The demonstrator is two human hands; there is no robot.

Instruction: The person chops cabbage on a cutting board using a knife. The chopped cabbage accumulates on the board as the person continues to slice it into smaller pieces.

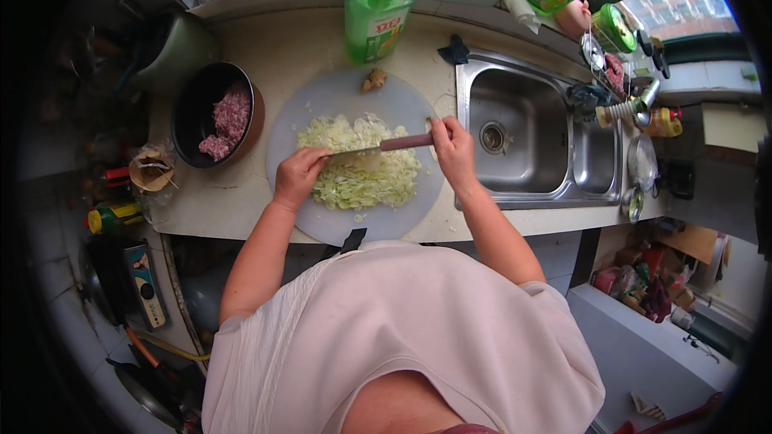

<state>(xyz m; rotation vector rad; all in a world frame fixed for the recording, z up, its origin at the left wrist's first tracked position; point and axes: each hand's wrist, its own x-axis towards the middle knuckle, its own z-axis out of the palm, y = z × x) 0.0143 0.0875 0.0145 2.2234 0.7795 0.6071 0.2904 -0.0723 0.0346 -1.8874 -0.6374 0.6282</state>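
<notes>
Chopped pale green cabbage (pixel 368 184) lies spread over a round, whitish cutting board (pixel 289 211). Across it, seen nearly edge-on, is a kitchen knife (pixel 405 142) with a brownish-pink handle. My right hand (pixel 453 147) holds the handle's end, over the board's right side. My left hand (pixel 301 175) has its thumb and fingers pinched on the blade's tip, at the left of the cabbage. A piece of ginger root (pixel 374 79) rests near the board's far edge.
A dark pot (pixel 256 123) with minced meat (pixel 231 114) stands left of the board. Behind the board is a green pump bottle (pixel 377 24). A stainless steel double sink (pixel 522 132) is set in the counter at right, with a dark cloth (pixel 454 50) by its far left corner.
</notes>
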